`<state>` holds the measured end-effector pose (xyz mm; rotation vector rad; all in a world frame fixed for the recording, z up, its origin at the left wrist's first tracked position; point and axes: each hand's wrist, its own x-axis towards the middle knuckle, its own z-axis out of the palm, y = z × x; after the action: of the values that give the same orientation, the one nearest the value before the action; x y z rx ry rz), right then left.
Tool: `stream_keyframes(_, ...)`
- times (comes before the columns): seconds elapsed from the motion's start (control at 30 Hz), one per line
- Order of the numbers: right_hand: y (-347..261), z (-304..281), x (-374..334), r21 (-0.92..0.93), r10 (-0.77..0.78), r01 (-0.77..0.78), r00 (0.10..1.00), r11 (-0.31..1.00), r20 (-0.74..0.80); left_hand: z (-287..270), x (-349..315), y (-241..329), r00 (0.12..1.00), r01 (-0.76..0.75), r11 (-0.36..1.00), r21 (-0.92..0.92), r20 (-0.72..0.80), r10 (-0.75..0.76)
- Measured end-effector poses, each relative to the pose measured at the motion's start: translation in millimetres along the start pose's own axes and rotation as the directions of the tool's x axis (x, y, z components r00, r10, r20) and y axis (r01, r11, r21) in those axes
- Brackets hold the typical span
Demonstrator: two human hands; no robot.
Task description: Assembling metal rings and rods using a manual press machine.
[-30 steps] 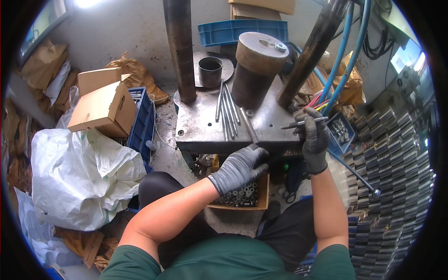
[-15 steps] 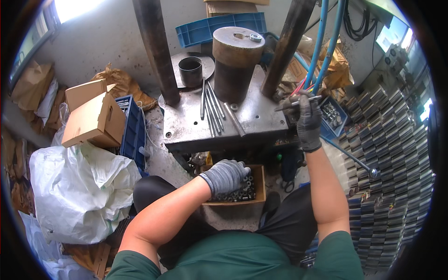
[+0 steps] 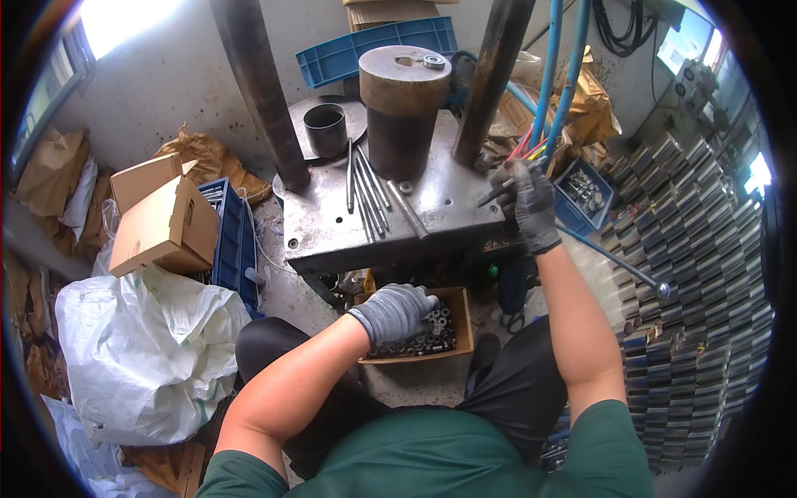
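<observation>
Gripping a dark rod [image 3: 493, 194], the right hand [image 3: 534, 203] is raised at the right edge of the bed [image 3: 473, 206], its gloved fingers curled around the rod, which points leftward over the bed's top. Low in front of the bed, the left hand [image 3: 394, 314], gloved too, is over a box [image 3: 465, 322] of small rings [image 3: 436, 334]; its fingers bend inward, but their tips are hidden, so I cannot tell whether they have hold of one. On the bed's left half lie several thin rods [image 3: 370, 203] in a loose bundle, a thick rod [image 3: 408, 209] just beside them. A cylinder [image 3: 400, 124] stands upright toward the bed's rear, a bearing [image 3: 434, 61] on its top; at the rear left, a cup [image 3: 325, 130] stands on a disc [image 3: 356, 123]. Right of the bed is a bin [image 3: 575, 221] of metal parts; left of it, a carton [image 3: 151, 228] and a crate [image 3: 236, 249].
</observation>
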<state>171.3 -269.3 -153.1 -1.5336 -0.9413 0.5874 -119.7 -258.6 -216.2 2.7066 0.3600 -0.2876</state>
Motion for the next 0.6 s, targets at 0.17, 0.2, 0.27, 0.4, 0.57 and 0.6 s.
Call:
stream_keyframes(0.17, -13.5, 7.6, -5.7, -0.003, -0.344, 0.345, 0.936, 0.939, -0.073, 2.1, 2.6, 2.9, 1.0, -0.006, 1.0, 0.0, 0.006, 0.006)
stream_keyframes(0.2, 2.3, 6.5, -0.5, -0.189, -0.265, 0.27, 0.963, 0.944, 0.054, 2.2, 1.9, 4.6, 1.0, -0.011, 1.0, 0.004, 0.01, 0.011)
stream_keyframes(0.27, 29.3, 10.8, 6.4, -0.404, -0.187, 0.226, 0.973, 0.887, 0.135, 1.0, 4.2, 4.2, 1.0, -0.004, 1.0, 0.004, 0.03, 0.004)
stream_keyframes(0.4, 28.9, 12.1, 10.6, -0.324, -0.01, 0.057, 0.989, 0.944, 0.145, 8.3, 1.4, -2.4, 1.0, 0.003, 1.0, -0.013, -0.003, -0.003)
stream_keyframes(0.57, 25.1, -13.3, 1.8, 0.055, 0.204, -0.214, 0.968, 0.975, 0.143, 4.1, -0.8, 0.1, 0.999, -0.027, 0.999, -0.027, -0.02, 0.027)
stream_keyframes(0.6, 22.9, -19.2, -2.6, 0.055, 0.206, -0.214, 0.971, 0.975, 0.12, 8.1, -0.7, -1.3, 0.999, -0.036, 0.999, -0.024, -0.037, 0.035)
